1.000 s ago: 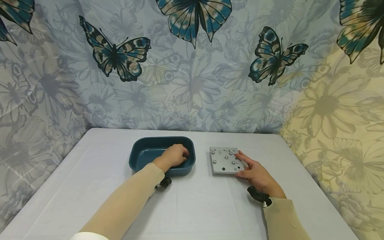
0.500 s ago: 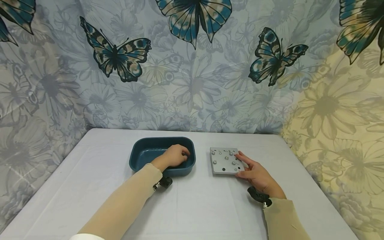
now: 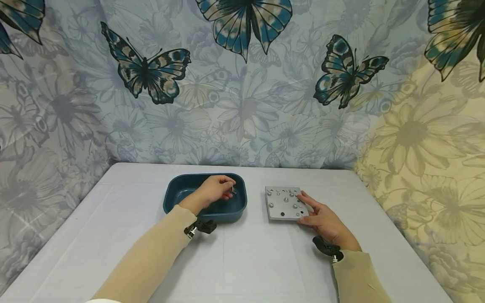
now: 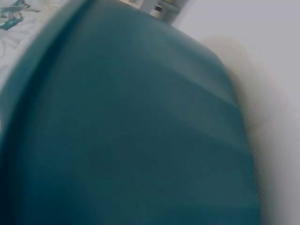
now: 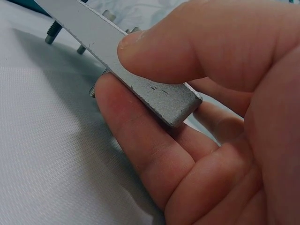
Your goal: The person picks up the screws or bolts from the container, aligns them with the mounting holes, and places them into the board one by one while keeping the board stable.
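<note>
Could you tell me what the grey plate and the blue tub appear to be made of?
The plate looks like cast or milled metal, probably aluminium: matte grey, scratched edge, screws through it. The tub seems moulded plastic: uniform teal, rounded corners, dull sheen.

I am sitting at a counter (image 3: 242, 269) draped in a plain pale cloth that is lying smooth, with faint fold lines running across it. Behind it and to both sides, a printed fabric backdrop (image 3: 250, 109) is hanging as the wall, showing washed-out grey-blue flowers and large blue-and-black butterflies (image 3: 145, 69). On my right the fabric is glowing a warm yellow (image 3: 424, 139), while soft, even light is falling over the rest.
</note>
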`<state>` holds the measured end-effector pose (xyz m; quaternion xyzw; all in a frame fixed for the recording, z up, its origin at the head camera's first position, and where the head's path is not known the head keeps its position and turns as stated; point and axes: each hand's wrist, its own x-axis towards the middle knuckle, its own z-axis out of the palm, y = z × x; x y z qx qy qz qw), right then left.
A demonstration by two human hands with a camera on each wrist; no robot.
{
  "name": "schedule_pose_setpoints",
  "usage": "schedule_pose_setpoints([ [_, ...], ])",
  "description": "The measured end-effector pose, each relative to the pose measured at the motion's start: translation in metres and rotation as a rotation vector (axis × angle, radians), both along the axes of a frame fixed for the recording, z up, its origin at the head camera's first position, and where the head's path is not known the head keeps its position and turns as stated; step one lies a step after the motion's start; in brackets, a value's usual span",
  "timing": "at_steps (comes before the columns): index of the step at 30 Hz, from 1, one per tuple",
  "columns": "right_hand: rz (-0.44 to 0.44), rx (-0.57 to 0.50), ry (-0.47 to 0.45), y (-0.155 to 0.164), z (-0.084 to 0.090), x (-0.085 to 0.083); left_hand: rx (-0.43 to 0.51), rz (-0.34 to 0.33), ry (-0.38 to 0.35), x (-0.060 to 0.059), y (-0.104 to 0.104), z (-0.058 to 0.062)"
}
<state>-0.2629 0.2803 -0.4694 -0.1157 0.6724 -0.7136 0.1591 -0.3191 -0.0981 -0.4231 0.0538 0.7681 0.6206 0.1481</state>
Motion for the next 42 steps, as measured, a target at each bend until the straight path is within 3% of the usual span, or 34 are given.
schedule_pose_setpoints([
  [6,0.006,0.005,0.011,0.0,0.0,0.0,0.187,0.012,-0.046,-0.004,0.005,0.003],
  [11,0.007,0.009,0.016,-0.001,0.0,0.0,0.22,-0.003,-0.037,-0.004,0.013,0.014],
  [20,0.014,0.025,0.03,0.002,0.001,0.001,0.113,-0.011,0.038,0.0,0.049,0.03],
  [26,0.014,0.054,0.026,0.002,0.0,0.0,0.009,-0.02,0.137,-0.005,0.074,0.028],
  [33,0.001,0.053,0.03,0.003,0.0,-0.002,-0.221,-0.031,0.233,-0.016,0.097,0.025],
  [42,-0.004,0.048,0.014,0.002,0.001,-0.001,-0.311,-0.081,0.24,-0.023,0.111,0.023],
])
